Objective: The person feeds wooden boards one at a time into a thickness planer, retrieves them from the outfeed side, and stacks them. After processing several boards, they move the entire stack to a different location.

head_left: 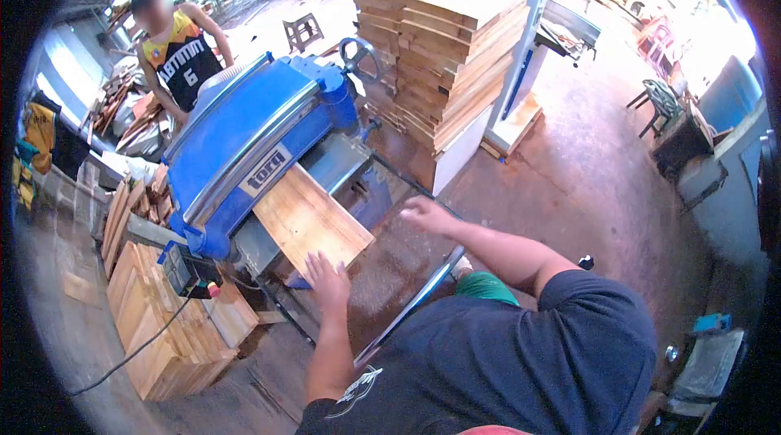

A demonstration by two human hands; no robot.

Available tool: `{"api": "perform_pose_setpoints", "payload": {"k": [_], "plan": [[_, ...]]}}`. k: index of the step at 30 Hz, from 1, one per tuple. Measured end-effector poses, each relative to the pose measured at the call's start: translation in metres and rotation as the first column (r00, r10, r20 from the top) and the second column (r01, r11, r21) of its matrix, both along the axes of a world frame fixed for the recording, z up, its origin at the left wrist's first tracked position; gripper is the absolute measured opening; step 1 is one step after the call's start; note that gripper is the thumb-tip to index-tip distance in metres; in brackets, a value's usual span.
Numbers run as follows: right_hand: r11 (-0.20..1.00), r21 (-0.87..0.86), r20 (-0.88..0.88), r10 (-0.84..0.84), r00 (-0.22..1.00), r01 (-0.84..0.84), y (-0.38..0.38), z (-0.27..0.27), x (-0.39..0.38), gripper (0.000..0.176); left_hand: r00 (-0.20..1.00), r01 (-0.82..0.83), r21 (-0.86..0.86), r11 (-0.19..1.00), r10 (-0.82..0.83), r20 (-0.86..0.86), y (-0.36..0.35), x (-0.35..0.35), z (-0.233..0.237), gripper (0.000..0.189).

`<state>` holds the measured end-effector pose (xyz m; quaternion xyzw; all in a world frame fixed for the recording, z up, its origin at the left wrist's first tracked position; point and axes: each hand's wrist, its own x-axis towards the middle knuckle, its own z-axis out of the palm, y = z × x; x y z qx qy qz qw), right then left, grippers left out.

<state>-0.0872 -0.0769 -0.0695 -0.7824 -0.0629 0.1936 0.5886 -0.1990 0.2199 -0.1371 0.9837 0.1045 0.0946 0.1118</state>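
At the mouth of a blue metal machine labelled "torq" [244,118], a long, pale wooden board [313,219] juts toward a worker in a dark T-shirt [521,345]. The left grip [329,280] is spread wide, fingers over the board's near end; the right grip [429,216], loosely half-curled, hangs apart from it.

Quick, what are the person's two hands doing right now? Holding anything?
Left hand: open, fingers spread, at the near end of the board.
Right hand: nothing seen in it, fingers loosely bent; can't tell how open.
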Motion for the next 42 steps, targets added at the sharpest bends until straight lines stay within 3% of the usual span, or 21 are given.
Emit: {"api": "perform_pose_setpoints", "payload": {"k": [3,4,6,7,8,10,11,12,13,15,16,19,24,25,28,33,35,37,39,41,42], "plan": [[0.962,-0.125,0.331,-0.191,0.924,0.243,-0.07,0.024,0.057,0.05,0.997,0.046,0.078,0.996,-0.04,-0.072,-0.037,-0.003,0.015,0.066],[0.959,-0.017,0.356,-0.259,0.898,0.283,-0.096,0.027,0.088,0.047,0.992,0.064,0.07,0.996,-0.055,-0.115,-0.047,-0.002,0.017,0.069],[0.905,0.026,0.652,-0.338,0.679,0.425,-0.133,0.083,0.131,0.041,0.984,0.015,0.081,0.997,0.0,-0.178,-0.061,0.01,0.028,0.07],[0.873,0.019,0.677,-0.37,0.636,0.488,-0.148,0.113,0.153,0.04,0.967,-0.034,0.082,0.996,0.054,-0.247,-0.07,0.018,0.035,0.071],[0.856,0.037,0.842,-0.305,0.445,0.516,-0.164,0.134,0.181,0.042,0.941,-0.083,0.074,0.994,0.102,-0.324,-0.076,0.028,0.044,0.074],[0.845,0.068,0.931,-0.245,0.27,0.531,-0.188,0.175,0.226,0.049,0.901,-0.17,0.025,0.985,0.165,-0.402,-0.078,0.057,0.044,0.073],[0.846,0.079,0.931,-0.252,0.265,0.527,-0.198,0.189,0.247,0.049,0.843,-0.258,-0.023,0.966,0.213,-0.493,-0.075,0.075,0.042,0.073],[0.805,-0.009,0.958,-0.163,0.236,0.593,-0.204,0.201,0.267,0.054,0.799,-0.177,-0.169,0.97,0.042,-0.599,-0.072,0.104,0.056,0.069],[0.748,-0.089,0.974,-0.071,0.213,0.657,-0.209,0.208,0.285,0.058,0.905,-0.12,-0.328,0.937,-0.032,-0.424,-0.083,0.124,0.062,0.061],[0.753,-0.235,0.956,0.065,0.286,0.615,-0.216,0.209,0.318,0.068,0.984,0.119,-0.324,0.939,-0.154,-0.084,-0.135,0.173,0.115,0.055],[0.697,-0.427,0.889,0.207,0.409,0.576,-0.219,0.212,0.325,0.07,0.978,0.201,-0.331,0.922,-0.208,0.013,-0.158,0.201,0.141,0.053],[0.694,-0.547,0.822,0.341,0.456,0.467,-0.23,0.221,0.332,0.07,0.904,0.417,-0.297,0.859,-0.357,0.237,-0.227,0.283,0.222,0.051],[0.841,-0.333,0.943,0.303,0.141,0.425,-0.248,0.214,0.345,0.041,0.782,0.59,-0.114,0.8,-0.529,0.33,-0.296,0.387,0.304,0.05],[0.842,-0.327,0.945,0.296,0.14,0.429,-0.253,0.213,0.347,0.041,0.757,0.614,-0.098,0.783,-0.549,0.355,-0.302,0.407,0.309,0.051],[0.939,-0.187,0.982,0.188,0.024,0.289,-0.263,0.212,0.346,0.03,0.785,0.585,-0.16,0.795,-0.506,0.356,-0.311,0.462,0.308,0.058],[0.964,-0.138,0.99,0.141,0.002,0.229,-0.281,0.207,0.342,0.025,0.872,0.456,-0.408,0.79,-0.306,0.383,-0.332,0.501,0.293,0.063],[0.977,-0.093,0.995,0.096,-0.005,0.191,-0.288,0.206,0.338,0.026,0.902,0.357,-0.366,0.86,-0.215,0.376,-0.338,0.501,0.294,0.066],[0.976,-0.129,0.992,0.124,0.037,0.175,-0.302,0.204,0.327,0.028,0.971,0.223,-0.479,0.849,-0.151,0.184,-0.342,0.499,0.301,0.071],[0.895,0.168,0.974,-0.214,0.068,0.414,-0.319,0.206,0.311,0.041,0.941,0.302,-0.455,0.838,-0.185,0.283,-0.347,0.497,0.301,0.067],[0.654,0.521,0.61,-0.735,0.297,0.548,-0.336,0.183,0.335,0.057,0.956,0.291,-0.502,0.814,-0.267,0.122,-0.354,0.482,0.312,0.056],[0.654,0.519,0.611,-0.734,0.296,0.55,-0.347,0.187,0.341,0.057,0.962,0.271,-0.444,0.854,-0.254,0.099,-0.368,0.464,0.324,0.051]]}}
